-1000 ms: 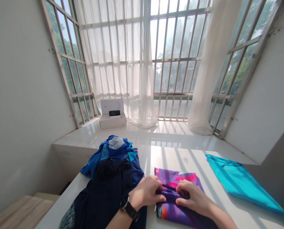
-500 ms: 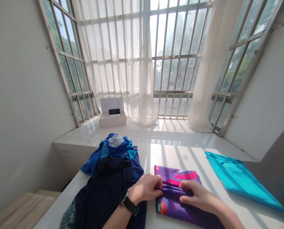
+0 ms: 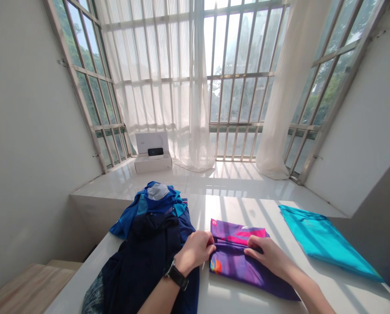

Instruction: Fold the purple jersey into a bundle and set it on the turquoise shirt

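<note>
A purple garment [image 3: 234, 266] with pink and orange patches lies folded on the white table in front of me. My left hand [image 3: 198, 249], with a black watch on its wrist, pinches the garment's left edge at a crease. On the same crease, further right, my right hand [image 3: 268, 255] grips the cloth between thumb and fingers. Left of the garment is a heap of dark navy clothing [image 3: 142, 261], with blue clothing [image 3: 139, 205] at its far end. A folded turquoise garment [image 3: 326, 240] lies flat on the right.
On the white ledge [image 3: 195, 185] behind the table, an open white box [image 3: 153, 164] carries a dark phone-like object [image 3: 155, 151]. Sheer curtains [image 3: 162, 87] hang before barred windows. A wooden surface [image 3: 25, 288] is low at the left.
Both hands have shifted the purple garment's crease slightly away from me, and its near edge has come up the table. The view has moved a little.
</note>
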The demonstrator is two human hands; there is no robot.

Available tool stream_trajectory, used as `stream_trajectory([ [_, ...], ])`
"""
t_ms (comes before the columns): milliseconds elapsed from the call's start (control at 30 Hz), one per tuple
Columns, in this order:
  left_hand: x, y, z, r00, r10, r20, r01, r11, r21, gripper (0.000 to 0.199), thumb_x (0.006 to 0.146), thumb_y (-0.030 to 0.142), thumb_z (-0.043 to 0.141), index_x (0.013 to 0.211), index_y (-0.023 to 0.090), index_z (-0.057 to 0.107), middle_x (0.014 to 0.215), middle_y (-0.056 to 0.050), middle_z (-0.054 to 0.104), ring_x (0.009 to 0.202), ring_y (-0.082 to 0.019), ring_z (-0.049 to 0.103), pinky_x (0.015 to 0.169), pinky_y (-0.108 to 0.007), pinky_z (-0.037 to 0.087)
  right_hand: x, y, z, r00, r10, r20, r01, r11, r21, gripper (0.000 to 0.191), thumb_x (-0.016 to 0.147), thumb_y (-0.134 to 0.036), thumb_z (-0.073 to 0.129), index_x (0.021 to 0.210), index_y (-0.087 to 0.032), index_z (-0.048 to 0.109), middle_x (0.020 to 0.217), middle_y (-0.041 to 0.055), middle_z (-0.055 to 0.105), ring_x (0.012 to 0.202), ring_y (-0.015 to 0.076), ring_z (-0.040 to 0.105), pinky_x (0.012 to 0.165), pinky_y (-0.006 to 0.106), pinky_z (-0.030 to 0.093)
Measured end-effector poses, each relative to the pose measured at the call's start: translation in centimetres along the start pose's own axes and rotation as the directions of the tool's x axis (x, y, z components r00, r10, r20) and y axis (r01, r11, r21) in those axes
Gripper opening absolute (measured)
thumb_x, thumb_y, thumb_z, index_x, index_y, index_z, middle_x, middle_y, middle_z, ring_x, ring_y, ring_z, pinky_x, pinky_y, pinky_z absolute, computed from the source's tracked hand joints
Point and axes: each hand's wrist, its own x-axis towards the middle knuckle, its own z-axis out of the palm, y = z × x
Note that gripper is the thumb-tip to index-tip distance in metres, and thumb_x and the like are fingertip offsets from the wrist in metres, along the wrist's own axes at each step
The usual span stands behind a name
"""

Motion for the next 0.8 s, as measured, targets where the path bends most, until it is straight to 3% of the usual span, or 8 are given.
stream_trajectory([
  [267,0.2,-0.1,0.2,0.993,-0.078,-0.085,0.079,0.997,0.013,0.017,0.091,0.03,0.058,0.092,0.022,0.074,0.087,-0.005,0.077,0.084,-0.022,0.07,0.072,-0.028,0.045,-0.3,-0.2,-0.5,0.998,-0.028,-0.059,0.023,0.995,-0.093,0.029,0.091,-0.049,0.052,0.075,-0.024,0.054,0.075,0.0029,0.067,0.073,0.0222,0.061,0.069,0.034,0.041],
  [800,0.2,0.1,0.4,0.985,-0.106,-0.137,0.116,0.991,0.063,0.026,0.096,0.036,0.052,0.088,0.021,0.071,0.086,-0.007,0.075,0.085,-0.023,0.069,0.071,-0.029,0.045,-0.6,1.0,-1.3,0.998,-0.046,-0.049,0.044,0.998,-0.033,0.029,0.089,-0.047,0.052,0.074,-0.023,0.058,0.076,0.0029,0.069,0.073,0.0217,0.062,0.069,0.034,0.045],
])
